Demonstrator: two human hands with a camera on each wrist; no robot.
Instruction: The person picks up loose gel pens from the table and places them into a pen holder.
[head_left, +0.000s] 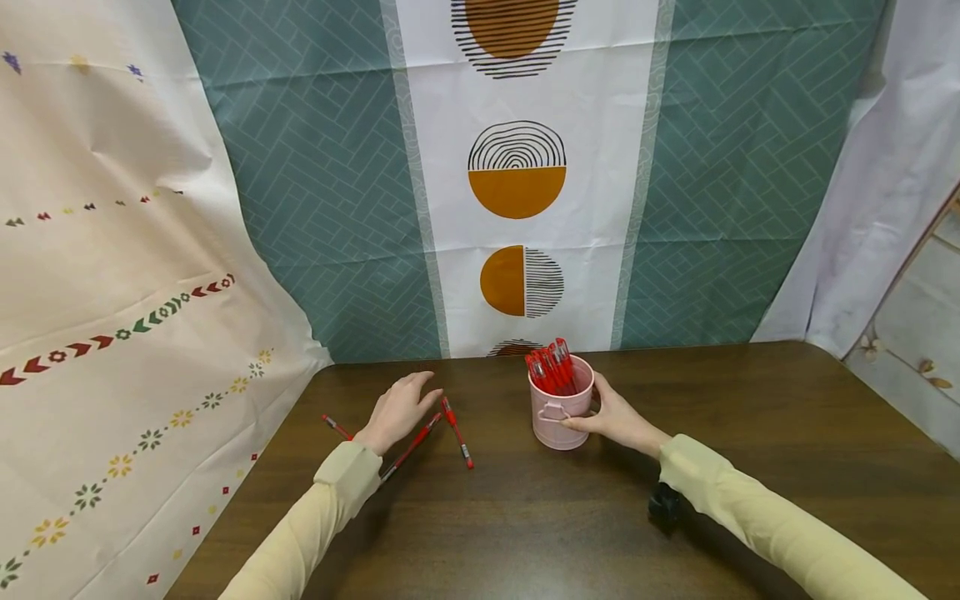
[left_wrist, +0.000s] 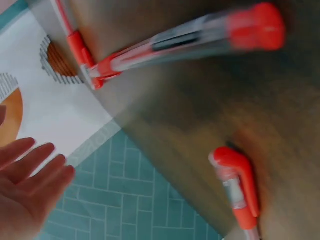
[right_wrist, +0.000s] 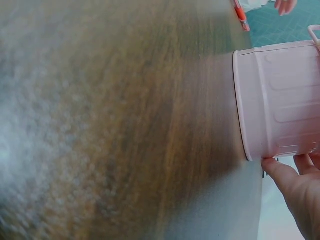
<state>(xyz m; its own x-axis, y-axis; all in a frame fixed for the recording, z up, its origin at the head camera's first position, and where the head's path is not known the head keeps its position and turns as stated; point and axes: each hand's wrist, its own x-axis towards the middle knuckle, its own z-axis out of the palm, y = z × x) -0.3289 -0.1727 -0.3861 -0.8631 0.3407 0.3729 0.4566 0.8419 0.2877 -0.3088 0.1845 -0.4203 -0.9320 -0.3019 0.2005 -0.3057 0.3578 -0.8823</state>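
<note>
My right hand (head_left: 618,418) holds a small pink bucket (head_left: 561,432) by its right side, thumb in front and fingers behind. Several red-capped pens (head_left: 553,368) stand bunched inside it, leaning left. In the right wrist view the thumb meets the bucket wall (right_wrist: 290,100) near its base. To the left, my left hand (head_left: 399,410) hovers over the table with relaxed fingers and nothing in them. Around it lie three red pens: one on its right (head_left: 457,435), another slanting beneath (head_left: 408,450), and a third partly hidden at its left (head_left: 337,427).
The dark wooden table (head_left: 510,533) ends at a hanging cloth (head_left: 345,208) with green and white panels. A cream patterned cloth (head_left: 135,333) drapes along the left side. Below the right sleeve is a small black object (head_left: 663,506), its kind unclear.
</note>
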